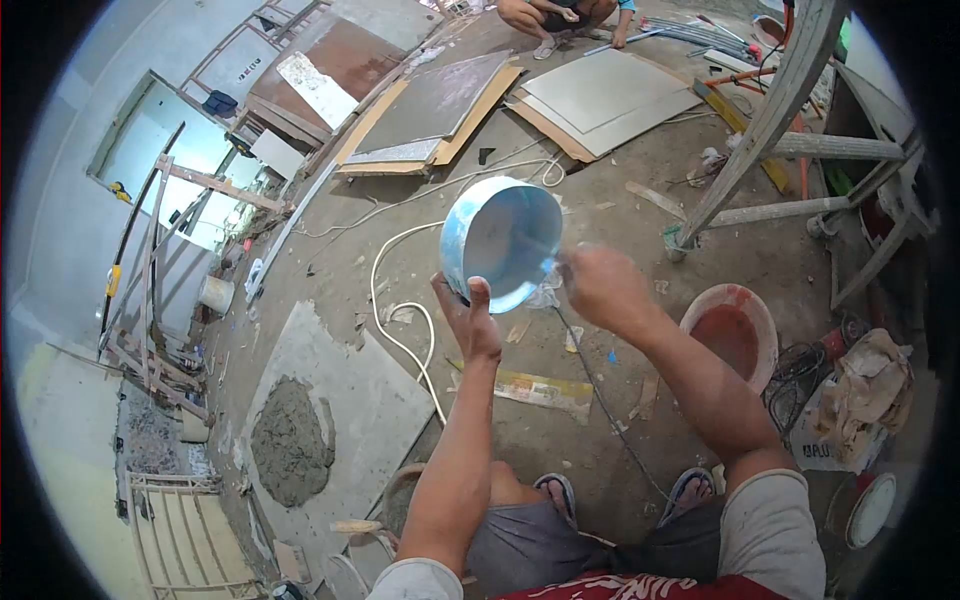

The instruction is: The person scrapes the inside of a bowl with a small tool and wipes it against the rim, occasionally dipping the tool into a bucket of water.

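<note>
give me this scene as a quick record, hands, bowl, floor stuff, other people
left hand: holds blue bowl from below
bowl pose: tilted, open side toward the camera
right hand: at the bowl's right edge, motion-blurred; what it holds is unclear
floor, left: grey mix heaped on a flat board
floor, right: basin with reddish inside
other person: crouching at the far side

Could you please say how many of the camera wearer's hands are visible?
2: the bare left hand supporting the round blue-and-white container; the blurred bare right hand beside its rim.
</note>
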{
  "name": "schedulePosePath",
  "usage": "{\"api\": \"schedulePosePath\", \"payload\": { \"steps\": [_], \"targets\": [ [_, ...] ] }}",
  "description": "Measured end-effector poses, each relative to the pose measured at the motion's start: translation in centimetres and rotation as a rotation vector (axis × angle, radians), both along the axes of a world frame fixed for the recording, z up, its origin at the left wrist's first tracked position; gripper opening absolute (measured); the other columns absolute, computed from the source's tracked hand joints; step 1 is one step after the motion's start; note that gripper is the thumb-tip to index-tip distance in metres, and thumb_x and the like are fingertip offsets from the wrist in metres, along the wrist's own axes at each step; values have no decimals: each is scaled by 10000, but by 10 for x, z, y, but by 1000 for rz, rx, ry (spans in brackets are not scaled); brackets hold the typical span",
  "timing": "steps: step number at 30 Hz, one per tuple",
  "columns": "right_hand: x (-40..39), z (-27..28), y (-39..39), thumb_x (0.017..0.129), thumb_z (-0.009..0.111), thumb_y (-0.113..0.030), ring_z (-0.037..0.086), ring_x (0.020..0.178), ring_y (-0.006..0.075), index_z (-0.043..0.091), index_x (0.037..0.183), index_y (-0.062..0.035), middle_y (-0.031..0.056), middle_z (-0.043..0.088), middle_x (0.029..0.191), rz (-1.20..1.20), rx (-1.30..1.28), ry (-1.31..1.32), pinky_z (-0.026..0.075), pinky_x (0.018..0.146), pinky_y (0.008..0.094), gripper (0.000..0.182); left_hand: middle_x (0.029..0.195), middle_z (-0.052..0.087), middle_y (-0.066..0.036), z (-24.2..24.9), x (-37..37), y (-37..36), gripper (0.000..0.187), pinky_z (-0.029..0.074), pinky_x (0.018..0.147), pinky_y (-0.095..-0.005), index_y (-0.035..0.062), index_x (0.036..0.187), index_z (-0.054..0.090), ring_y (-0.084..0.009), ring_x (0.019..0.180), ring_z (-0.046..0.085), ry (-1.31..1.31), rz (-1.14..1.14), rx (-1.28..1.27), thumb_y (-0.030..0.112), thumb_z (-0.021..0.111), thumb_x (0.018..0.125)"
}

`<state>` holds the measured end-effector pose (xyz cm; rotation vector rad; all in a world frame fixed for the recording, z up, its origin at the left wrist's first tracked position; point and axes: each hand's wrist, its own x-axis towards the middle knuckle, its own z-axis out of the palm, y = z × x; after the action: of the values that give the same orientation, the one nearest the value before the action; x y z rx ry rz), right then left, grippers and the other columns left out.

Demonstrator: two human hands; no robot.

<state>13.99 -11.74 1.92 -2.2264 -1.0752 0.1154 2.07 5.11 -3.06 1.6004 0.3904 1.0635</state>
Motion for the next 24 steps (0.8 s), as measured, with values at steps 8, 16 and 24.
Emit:
{"api": "schedulePosePath", "payload": {
  "steps": [8,16,24],
  "targets": [
    [26,-14,-4,921,544,-214,612,869,427,669,976,-60,209,650,900,-87,179,-8,462,736,528,205,1142,477,-74,10,-1,-8,722,360,996,-351,55,1208,409,-195,1099,472,20,74,10,662,582,858],
    [19,-49,11,927,562,-239,644,851,408,688,1046,-61,235,665,929,125,169,230,490,731,499,248,1066,423,-49,5,5,-13,839,380,909,-325,29,1149,426,-162,1012,444,-5,105,31,752,615,768],
    [18,-44,10,938,557,-261,639,857,422,685,1055,-41,215,674,958,-21,65,210,495,745,482,280,1125,451,-62,6,3,-16,748,329,1000,-331,45,1219,414,-187,1116,434,-1,105,100,658,615,841]
  ]
}}
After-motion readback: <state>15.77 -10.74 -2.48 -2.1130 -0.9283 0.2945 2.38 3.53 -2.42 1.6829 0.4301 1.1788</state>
